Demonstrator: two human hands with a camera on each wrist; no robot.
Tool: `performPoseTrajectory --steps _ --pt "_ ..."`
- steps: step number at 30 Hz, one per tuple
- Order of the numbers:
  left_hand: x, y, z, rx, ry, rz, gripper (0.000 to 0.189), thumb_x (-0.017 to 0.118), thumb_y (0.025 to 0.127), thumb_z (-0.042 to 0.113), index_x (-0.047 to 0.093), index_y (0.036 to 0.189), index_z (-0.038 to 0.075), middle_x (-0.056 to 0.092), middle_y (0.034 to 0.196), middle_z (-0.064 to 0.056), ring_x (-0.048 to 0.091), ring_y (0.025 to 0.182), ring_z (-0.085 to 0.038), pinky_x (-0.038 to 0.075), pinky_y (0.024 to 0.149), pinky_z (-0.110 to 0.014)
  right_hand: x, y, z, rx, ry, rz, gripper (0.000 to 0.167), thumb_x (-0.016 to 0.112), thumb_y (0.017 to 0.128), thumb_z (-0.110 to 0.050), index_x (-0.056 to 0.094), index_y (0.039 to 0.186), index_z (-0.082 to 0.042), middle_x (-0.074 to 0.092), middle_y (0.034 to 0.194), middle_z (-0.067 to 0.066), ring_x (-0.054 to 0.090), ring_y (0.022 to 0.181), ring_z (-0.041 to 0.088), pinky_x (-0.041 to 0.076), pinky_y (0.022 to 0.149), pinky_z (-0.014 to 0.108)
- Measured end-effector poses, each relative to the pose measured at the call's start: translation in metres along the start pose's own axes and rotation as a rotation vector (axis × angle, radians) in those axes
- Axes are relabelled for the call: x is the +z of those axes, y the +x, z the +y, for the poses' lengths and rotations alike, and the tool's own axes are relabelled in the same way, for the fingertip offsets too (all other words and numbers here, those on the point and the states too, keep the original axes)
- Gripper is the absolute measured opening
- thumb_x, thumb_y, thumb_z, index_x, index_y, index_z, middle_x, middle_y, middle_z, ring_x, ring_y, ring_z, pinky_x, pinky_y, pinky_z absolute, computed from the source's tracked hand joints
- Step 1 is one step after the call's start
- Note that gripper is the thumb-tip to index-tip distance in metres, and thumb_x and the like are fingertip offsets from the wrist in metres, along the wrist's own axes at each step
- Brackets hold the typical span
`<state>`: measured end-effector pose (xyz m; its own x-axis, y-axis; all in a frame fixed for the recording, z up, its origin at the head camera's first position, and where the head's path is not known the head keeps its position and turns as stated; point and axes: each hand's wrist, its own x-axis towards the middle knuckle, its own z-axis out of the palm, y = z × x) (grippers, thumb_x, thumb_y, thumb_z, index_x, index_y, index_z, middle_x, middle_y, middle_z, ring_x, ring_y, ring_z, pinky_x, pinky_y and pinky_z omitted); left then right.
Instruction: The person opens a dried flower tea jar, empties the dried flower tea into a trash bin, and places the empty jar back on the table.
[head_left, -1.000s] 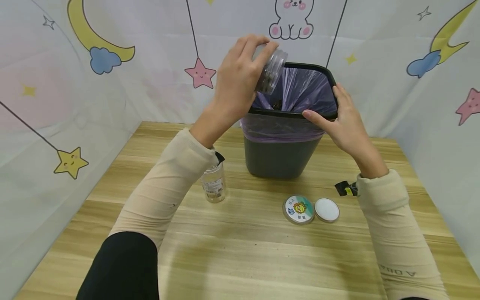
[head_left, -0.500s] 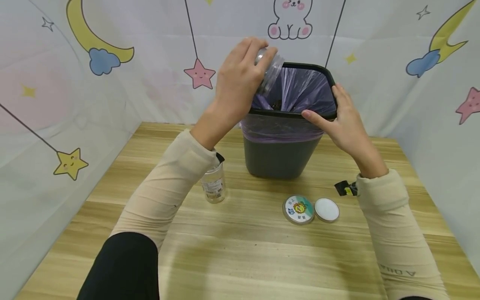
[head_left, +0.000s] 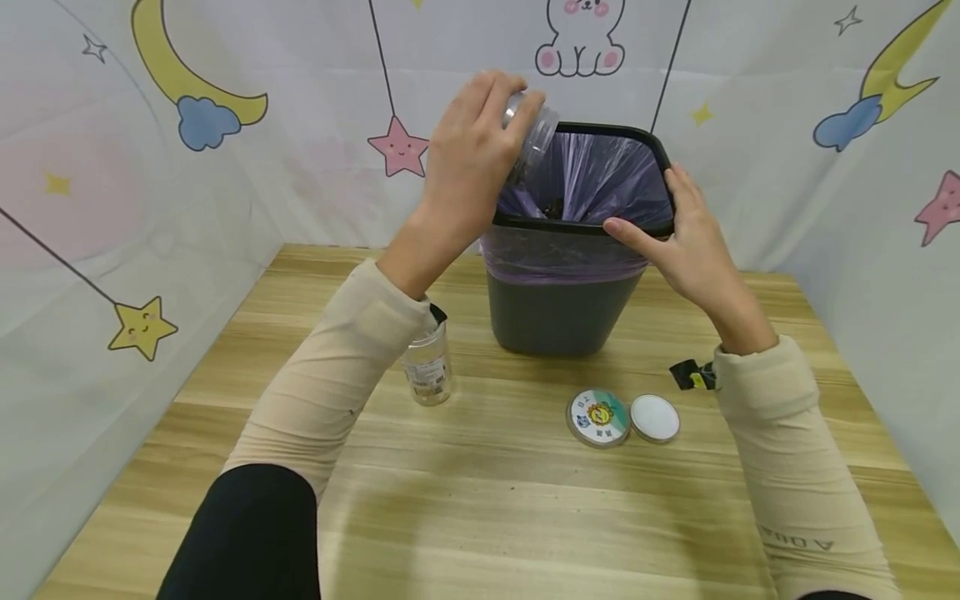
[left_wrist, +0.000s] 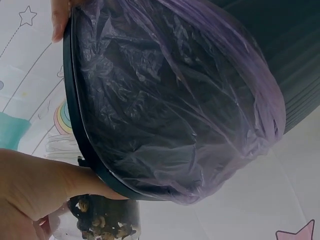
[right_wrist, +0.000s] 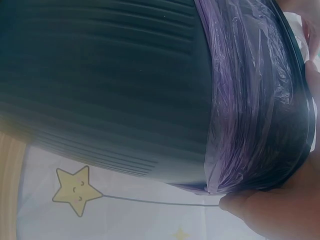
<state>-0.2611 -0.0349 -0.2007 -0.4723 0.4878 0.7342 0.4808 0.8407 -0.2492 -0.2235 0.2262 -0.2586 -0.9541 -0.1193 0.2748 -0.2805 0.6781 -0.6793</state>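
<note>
My left hand grips a clear plastic jar, tipped over the left side of the dark grey trash bin. In the left wrist view, dark and brown bits show inside the jar. A purple bag lines the bin, folded over its black rim, and a small dark clump lies within. My right hand holds the bin's right front corner, thumb on the front rim and fingers along the side. The right wrist view shows its thumb close to the bag's edge.
A second clear jar with a label stands left of the bin, partly behind my left sleeve. Two round lids, one printed and one white, lie in front. A black scrap lies beside my right sleeve.
My left hand and the tipped jar have shifted slightly left over the bin's rim. The right hand keeps its hold, and the bin stays nearly in place.
</note>
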Motion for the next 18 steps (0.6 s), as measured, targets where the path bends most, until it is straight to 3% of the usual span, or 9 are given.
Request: performPoseTrajectory --steps 12,18 --pt "0.0028 -0.0021 -0.0029 0.013 0.013 0.016 0.048 0.048 0.095 -0.015 0.059 0.136 0.007 0.056 0.135 -0.013 0.046 0.130 -0.028 0.027 0.116 -0.032 -0.0015 0.0016 0.0002 0.006 -0.002 -0.004 0.101 0.063 0.091 -0.056 0.005 0.161 -0.012 -0.003 0.166 0.000 -0.001 0.150 0.020 0.006 0.119 0.052" --pt "0.0022 -0.0030 -0.0033 0.029 0.030 0.058 0.047 0.046 0.096 -0.014 0.060 0.135 0.007 0.056 0.135 -0.013 0.046 0.129 -0.028 0.029 0.115 -0.033 -0.0012 0.0013 0.0000 0.007 -0.003 -0.005 0.101 0.063 0.091 -0.056 0.005 0.161 -0.012 -0.003 0.166 0.000 -0.002 0.150 0.021 0.006 0.119 0.053"
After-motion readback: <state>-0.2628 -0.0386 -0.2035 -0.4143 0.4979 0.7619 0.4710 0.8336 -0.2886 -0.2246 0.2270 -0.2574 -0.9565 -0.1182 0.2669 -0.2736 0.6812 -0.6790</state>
